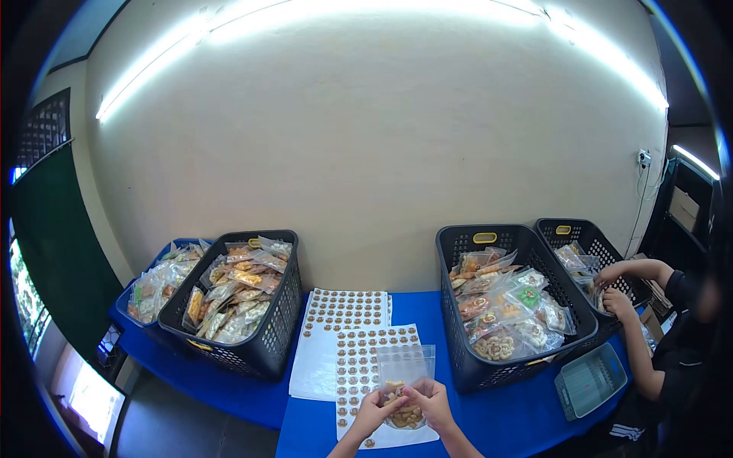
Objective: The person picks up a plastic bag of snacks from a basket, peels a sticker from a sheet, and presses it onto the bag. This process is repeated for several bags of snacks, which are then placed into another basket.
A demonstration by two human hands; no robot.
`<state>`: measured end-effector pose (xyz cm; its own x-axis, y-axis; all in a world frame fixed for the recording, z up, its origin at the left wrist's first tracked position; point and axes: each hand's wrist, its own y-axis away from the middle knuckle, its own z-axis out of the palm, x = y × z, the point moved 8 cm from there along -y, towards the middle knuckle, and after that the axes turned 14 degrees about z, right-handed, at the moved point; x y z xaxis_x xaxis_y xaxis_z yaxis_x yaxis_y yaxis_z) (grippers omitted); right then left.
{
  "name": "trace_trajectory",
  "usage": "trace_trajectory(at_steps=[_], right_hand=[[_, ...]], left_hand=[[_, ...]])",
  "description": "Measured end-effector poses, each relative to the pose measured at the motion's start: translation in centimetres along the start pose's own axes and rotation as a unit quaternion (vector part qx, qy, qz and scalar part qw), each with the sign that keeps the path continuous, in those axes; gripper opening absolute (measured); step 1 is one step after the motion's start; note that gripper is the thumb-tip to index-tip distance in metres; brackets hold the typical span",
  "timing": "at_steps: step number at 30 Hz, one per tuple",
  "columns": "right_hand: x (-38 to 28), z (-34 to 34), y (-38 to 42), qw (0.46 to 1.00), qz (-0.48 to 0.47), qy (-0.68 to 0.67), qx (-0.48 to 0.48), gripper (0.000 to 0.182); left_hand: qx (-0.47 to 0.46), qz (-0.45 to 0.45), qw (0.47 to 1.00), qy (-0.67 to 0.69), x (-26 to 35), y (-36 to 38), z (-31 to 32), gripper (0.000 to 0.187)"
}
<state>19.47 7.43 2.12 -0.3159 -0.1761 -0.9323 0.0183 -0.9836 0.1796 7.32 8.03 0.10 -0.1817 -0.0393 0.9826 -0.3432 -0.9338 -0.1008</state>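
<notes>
My left hand (372, 413) is closed on the left side of a clear plastic bag (406, 362). Curved, light-brown snack pieces fill its lower part. On the bag's right side my right hand (432, 404) grips it too, its thumb lying across the front. The bag's transparent upper part stands above my fingers. Behind and beneath it lies a sticker sheet (352, 369) with rows of small round brown stickers. More white sheets (314, 370) with similar stickers lie farther back, with a bare area at lower left. Whether a sticker is under my thumb is hidden.
Left on the blue-covered table (416, 305) are a black basket (271, 340) and a blue basket (124, 304) of bagged snacks. Right are a large black basket (450, 305), another black basket (603, 238) with a person's hands (617, 286) in it, and a grey-green tray (569, 397).
</notes>
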Motion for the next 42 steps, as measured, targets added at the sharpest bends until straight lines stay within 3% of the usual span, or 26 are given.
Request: trace_trajectory(at_steps=[7, 11, 14, 19, 28, 35, 38, 42], right_hand=[[-0.9, 0.1, 0.4, 1.000, -0.008, -0.016, 0.013, 0.018], [0.4, -0.4, 0.0, 0.999, 0.005, -0.019, 0.027, 0.017], [0.4, 0.4, 0.2, 0.999, 0.003, -0.035, -0.026, 0.013], [-0.3, 1.3, 1.1, 0.999, 0.009, 0.042, -0.027, 0.012], [0.4, 0.9, 1.3, 0.994, -0.008, 0.103, -0.015, 0.018], [0.0, 1.9, 1.1, 0.976, -0.040, 0.209, -0.038, 0.028], [-1.1, 2.3, 1.5, 0.990, -0.012, 0.123, -0.067, 0.023], [-0.3, 1.3, 0.9, 0.994, 0.038, 0.098, -0.036, 0.012]], left_hand=[[-0.034, 0.042, 0.999, -0.003, 0.9, 0.0, 0.8, 0.043], [-0.002, 0.041, 0.999, -0.003, 0.6, 0.0, 0.2, 0.034], [0.039, 0.051, 0.997, 0.039, 0.5, 0.0, -0.3, 0.030], [0.073, 0.093, 0.992, 0.035, 1.7, 0.1, -0.6, 0.028], [0.075, 0.080, 0.994, -0.006, 1.3, -0.5, -1.0, 0.025], [0.138, 0.061, 0.989, 0.007, -1.3, -0.7, -2.8, 0.023], [0.124, 0.073, 0.990, 0.001, -0.5, -0.4, -2.4, 0.023], [0.075, 0.074, 0.993, -0.047, 1.1, -0.2, -1.9, 0.020]])
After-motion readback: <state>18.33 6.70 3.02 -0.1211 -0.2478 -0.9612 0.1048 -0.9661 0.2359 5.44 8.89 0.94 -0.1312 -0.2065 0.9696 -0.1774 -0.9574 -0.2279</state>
